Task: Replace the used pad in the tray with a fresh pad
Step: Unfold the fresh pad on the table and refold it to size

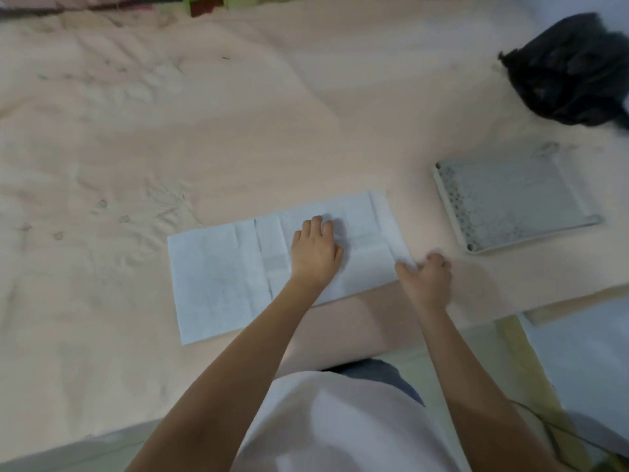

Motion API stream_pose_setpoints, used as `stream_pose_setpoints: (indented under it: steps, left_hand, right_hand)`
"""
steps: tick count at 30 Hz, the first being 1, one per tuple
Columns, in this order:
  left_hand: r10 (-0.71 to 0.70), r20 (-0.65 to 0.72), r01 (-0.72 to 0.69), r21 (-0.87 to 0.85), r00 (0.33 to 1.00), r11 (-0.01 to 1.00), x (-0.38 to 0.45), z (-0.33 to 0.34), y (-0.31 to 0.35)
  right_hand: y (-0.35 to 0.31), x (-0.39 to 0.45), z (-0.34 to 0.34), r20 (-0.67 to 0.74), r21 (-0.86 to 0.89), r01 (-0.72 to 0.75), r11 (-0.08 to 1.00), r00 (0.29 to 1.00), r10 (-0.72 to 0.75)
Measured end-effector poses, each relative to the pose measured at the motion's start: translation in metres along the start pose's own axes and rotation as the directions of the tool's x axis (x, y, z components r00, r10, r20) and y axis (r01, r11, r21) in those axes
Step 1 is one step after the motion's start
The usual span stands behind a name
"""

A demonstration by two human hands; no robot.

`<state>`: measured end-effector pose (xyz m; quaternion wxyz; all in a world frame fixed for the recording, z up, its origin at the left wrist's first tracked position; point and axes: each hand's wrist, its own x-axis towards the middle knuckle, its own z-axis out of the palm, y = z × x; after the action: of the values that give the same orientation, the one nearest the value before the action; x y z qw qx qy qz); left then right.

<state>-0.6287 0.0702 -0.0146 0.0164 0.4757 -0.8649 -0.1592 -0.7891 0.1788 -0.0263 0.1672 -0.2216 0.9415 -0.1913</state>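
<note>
A white pad (218, 281), creased from folding, lies spread on the pink bed cover in front of me. My left hand (316, 250) presses flat on its middle, fingers together and palm down. My right hand (427, 272) pinches the pad's near right corner between thumb and fingers. The grey tray (510, 199) with a perforated grid top sits to the right of the pad, apart from it. Whether a pad lies under the grid cannot be seen.
A crumpled black plastic bag (571, 73) lies at the far right of the bed. The bed's edge (561, 298) runs below the tray, with pale floor beyond. Green and red items (204, 3) sit at the top edge.
</note>
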Motion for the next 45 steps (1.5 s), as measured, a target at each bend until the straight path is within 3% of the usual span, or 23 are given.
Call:
stream_pose_setpoints:
  steps: [6, 16, 21, 28, 31, 34, 37, 39, 43, 45]
  left_hand:
    - [-0.019, 0.107, 0.014, 0.041, 0.994, 0.999, 0.047, 0.000, 0.053]
    - [-0.229, 0.215, 0.242, -0.039, 0.949, 0.969, 0.078, -0.014, 0.103]
    - [-0.257, 0.246, 0.274, -0.036, 0.935, 0.961, 0.076, -0.020, 0.099]
    - [-0.296, 0.234, 0.352, -0.257, 0.926, 0.900, 0.060, -0.049, 0.061]
    - [-0.314, 0.215, 0.377, -0.412, 0.925, 0.829, 0.046, -0.060, 0.024]
    - [-0.361, 0.226, 0.423, -0.557, 0.905, 0.715, 0.030, -0.066, -0.019]
    - [-0.426, 0.260, 0.488, -0.621, 0.867, 0.614, 0.011, -0.069, -0.054]
    - [-0.459, 0.278, 0.521, -0.624, 0.844, 0.582, 0.001, -0.065, -0.072]
    - [-0.500, 0.258, 0.541, -0.610, 0.827, 0.579, -0.011, -0.051, -0.095]
    - [-0.526, 0.267, 0.568, -0.593, 0.808, 0.571, -0.012, -0.043, -0.102]
  right_hand:
    - [0.008, 0.012, -0.008, 0.268, 0.328, -0.154, 0.932, 0.961, 0.064]
    - [-0.010, -0.016, -0.025, 0.308, 0.510, 0.003, 0.860, 0.933, -0.186]
    - [-0.019, -0.034, -0.023, 0.281, 0.537, 0.081, 0.840, 0.921, -0.268]
    - [-0.031, -0.057, -0.015, 0.252, 0.413, 0.205, 0.887, 0.911, -0.327]
    - [-0.044, -0.069, -0.009, 0.270, 0.477, 0.295, 0.828, 0.847, -0.457]
    - [-0.065, -0.085, -0.004, 0.266, 0.376, 0.482, 0.792, 0.762, -0.590]
    - [-0.081, -0.102, 0.004, 0.293, 0.233, 0.698, 0.677, 0.613, -0.734]
    - [-0.087, -0.111, 0.010, 0.349, 0.244, 0.742, 0.624, 0.534, -0.770]
    - [-0.093, -0.105, 0.023, 0.198, 0.058, 0.861, 0.505, 0.486, -0.852]
    - [-0.097, -0.092, 0.032, 0.222, -0.028, 0.878, 0.478, 0.472, -0.853]
